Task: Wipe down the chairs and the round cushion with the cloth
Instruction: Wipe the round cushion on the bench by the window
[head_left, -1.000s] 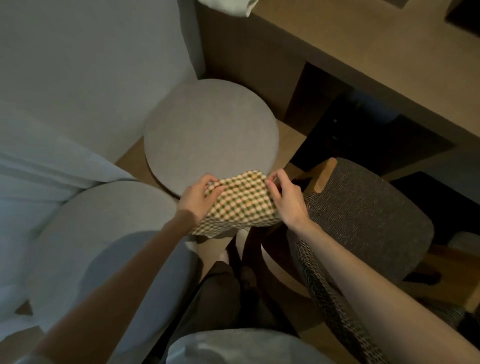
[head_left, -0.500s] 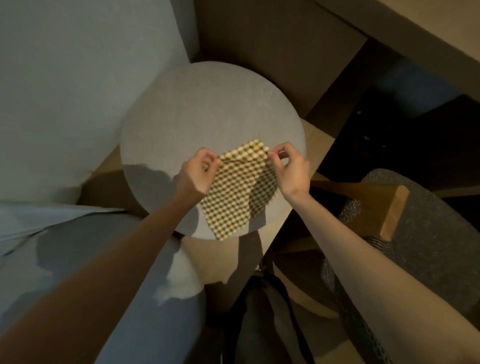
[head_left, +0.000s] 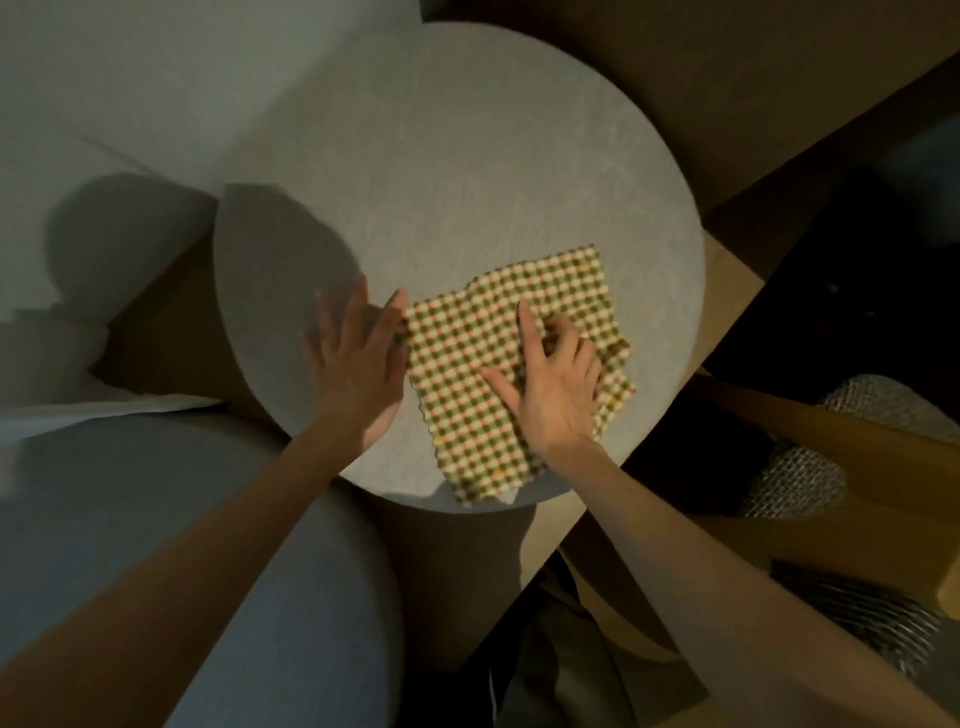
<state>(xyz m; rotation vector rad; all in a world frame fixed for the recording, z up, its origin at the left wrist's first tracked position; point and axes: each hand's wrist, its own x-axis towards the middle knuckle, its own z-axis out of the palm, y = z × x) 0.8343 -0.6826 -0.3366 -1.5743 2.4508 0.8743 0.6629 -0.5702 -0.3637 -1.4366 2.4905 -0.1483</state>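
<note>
Checked cloth (head_left: 467, 400) lies flat on round cushion (head_left: 467, 156), long axis angled away-right.

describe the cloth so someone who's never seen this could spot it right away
Start at the big round grey cushion in the middle of the view. On its near right part lies the cloth, spread flat under the right hand, with the left hand beside its edge. It is the only checked thing: small green and cream squares against plain grey fabric.
</note>
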